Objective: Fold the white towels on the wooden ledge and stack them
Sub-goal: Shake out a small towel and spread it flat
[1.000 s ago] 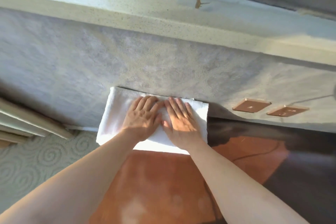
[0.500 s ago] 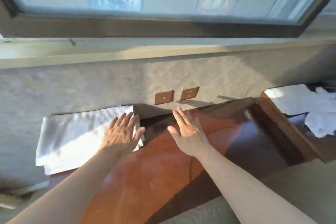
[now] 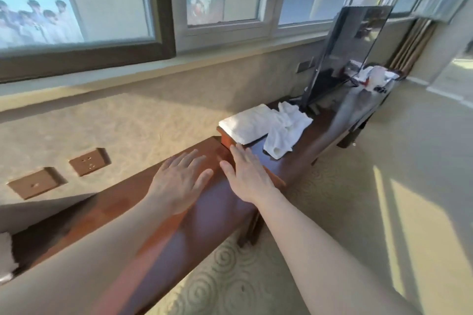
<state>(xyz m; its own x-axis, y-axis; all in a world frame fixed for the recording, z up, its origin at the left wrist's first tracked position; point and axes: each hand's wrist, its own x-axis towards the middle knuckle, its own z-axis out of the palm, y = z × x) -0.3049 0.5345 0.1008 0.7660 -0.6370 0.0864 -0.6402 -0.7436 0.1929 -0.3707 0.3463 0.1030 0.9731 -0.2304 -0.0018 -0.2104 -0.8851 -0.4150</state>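
A long wooden ledge (image 3: 122,207) runs along the wall under the windows. On its raised right section lies a flat folded white towel (image 3: 247,123), with a crumpled white towel (image 3: 286,130) beside it on the right. My left hand (image 3: 179,181) hovers flat and empty over the bare ledge. My right hand (image 3: 247,174) reaches with straight fingers toward the raised section, its fingertips just short of the folded towel. A corner of the towel I folded earlier (image 3: 5,253) shows at the far left edge.
Two brown wall sockets (image 3: 87,161) sit on the wall above the ledge. A black television (image 3: 345,59) stands further right on the ledge, with more white cloth (image 3: 373,77) behind it. Patterned carpet (image 3: 358,186) covers the floor to the right.
Both hands lifted off the folded towel at the left and moved right along the ledge. My view swung right, bringing the other towels and the television into sight.
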